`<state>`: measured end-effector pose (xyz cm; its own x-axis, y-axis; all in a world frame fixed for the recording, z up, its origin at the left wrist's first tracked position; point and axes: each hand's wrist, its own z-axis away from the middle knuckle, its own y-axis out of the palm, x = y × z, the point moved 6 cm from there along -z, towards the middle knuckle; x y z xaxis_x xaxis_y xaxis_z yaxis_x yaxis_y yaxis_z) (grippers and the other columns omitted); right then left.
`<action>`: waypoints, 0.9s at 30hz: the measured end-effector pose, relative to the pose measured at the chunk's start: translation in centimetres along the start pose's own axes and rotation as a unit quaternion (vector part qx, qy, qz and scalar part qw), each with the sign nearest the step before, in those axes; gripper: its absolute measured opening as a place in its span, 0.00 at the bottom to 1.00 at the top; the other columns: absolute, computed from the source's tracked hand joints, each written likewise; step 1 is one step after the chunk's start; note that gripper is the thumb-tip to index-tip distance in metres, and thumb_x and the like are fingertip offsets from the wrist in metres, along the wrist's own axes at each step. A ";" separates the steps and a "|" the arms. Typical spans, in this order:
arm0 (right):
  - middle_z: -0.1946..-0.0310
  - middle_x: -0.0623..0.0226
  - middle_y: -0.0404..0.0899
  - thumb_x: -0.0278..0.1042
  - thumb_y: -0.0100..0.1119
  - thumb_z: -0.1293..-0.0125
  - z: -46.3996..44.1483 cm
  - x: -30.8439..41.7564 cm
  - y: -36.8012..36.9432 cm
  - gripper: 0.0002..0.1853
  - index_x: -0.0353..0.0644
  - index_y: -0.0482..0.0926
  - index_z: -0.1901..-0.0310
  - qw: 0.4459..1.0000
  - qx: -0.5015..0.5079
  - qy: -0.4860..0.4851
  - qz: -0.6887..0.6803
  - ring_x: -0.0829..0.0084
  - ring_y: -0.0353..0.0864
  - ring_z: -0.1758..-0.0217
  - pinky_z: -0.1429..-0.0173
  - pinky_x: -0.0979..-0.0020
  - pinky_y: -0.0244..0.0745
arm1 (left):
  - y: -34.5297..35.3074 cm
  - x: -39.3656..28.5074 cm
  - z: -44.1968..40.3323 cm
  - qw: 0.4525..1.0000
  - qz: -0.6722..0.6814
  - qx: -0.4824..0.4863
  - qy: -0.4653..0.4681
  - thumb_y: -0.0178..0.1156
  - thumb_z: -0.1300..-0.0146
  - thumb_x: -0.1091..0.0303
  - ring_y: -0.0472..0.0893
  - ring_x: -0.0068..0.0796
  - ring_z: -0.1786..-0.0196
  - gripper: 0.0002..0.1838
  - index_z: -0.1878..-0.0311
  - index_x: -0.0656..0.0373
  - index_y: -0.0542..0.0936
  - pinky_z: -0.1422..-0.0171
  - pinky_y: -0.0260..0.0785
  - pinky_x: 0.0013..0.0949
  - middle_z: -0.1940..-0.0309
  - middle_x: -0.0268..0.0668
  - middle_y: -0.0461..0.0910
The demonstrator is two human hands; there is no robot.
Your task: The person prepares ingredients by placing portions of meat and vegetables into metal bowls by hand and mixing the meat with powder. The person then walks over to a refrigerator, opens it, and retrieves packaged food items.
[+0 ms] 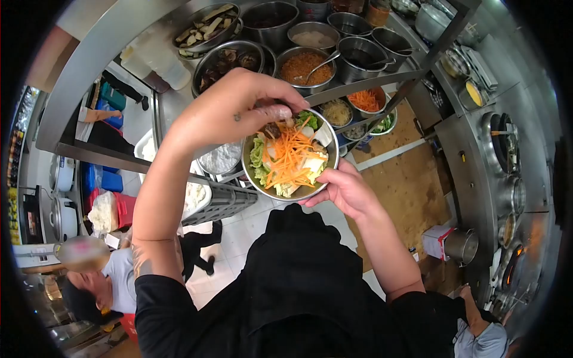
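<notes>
A metal bowl (248, 156) holds green leaves, pale chunks, a dark brown piece and a heap of shredded carrot (291, 156). My right hand (351, 192) grips the bowl at its lower right, with the thumb over the rim and the fingers beneath. Over the bowl's upper edge, my left hand (258, 96) is bent downward, thumb and fingers drawn together. Whatever lies between those fingertips is too small to make out. Just beyond the left hand stands a metal pot of dark brown pieces (230, 62).
Several metal pots line the steel counter, one with orange-brown crumbs and a spoon (305, 67). A container of carrot shreds (365, 99) sits below the steel rail (382, 82). Co-workers stand at left (122, 280) and lower right (477, 334). Stoves run along the right.
</notes>
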<state>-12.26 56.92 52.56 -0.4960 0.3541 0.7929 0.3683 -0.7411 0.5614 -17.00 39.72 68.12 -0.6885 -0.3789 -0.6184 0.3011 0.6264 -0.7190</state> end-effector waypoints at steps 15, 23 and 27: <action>0.56 0.50 0.82 0.26 0.50 0.35 3.9 -3.2 -1.6 0.26 0.31 0.64 0.35 0.972 -0.183 -0.143 0.042 0.60 0.87 0.72 0.77 0.68 0.86 | 3.9 0.4 3.3 0.980 0.150 -0.082 0.106 0.59 0.34 0.78 0.78 0.33 0.42 0.11 0.50 0.68 0.81 0.37 0.70 0.34 0.48 0.43 0.80; 0.67 0.59 0.84 0.27 0.46 0.30 1.4 -13.0 0.8 0.15 0.33 0.75 0.46 0.772 -0.532 -0.347 -0.002 0.73 0.83 0.79 0.81 0.74 0.80 | 7.0 13.2 2.9 0.962 0.228 -0.009 0.147 0.60 0.36 0.79 0.78 0.31 0.42 0.19 0.41 0.62 0.79 0.41 0.73 0.31 0.39 0.43 0.75; 0.62 0.58 0.85 0.29 0.50 0.28 -0.9 -20.8 5.3 0.16 0.38 0.70 0.41 0.664 -0.632 -0.374 -0.142 0.69 0.86 0.74 0.77 0.74 0.81 | 10.3 16.3 4.4 0.942 0.262 0.180 0.110 0.59 0.35 0.78 0.79 0.30 0.44 0.24 0.34 0.61 0.74 0.42 0.73 0.33 0.39 0.42 0.76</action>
<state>-0.71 45.17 38.86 0.2994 0.4157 0.8588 -0.8444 -0.3035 0.4414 -22.27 36.98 49.28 -0.4914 0.0937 -0.8659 0.8144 0.4018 -0.4187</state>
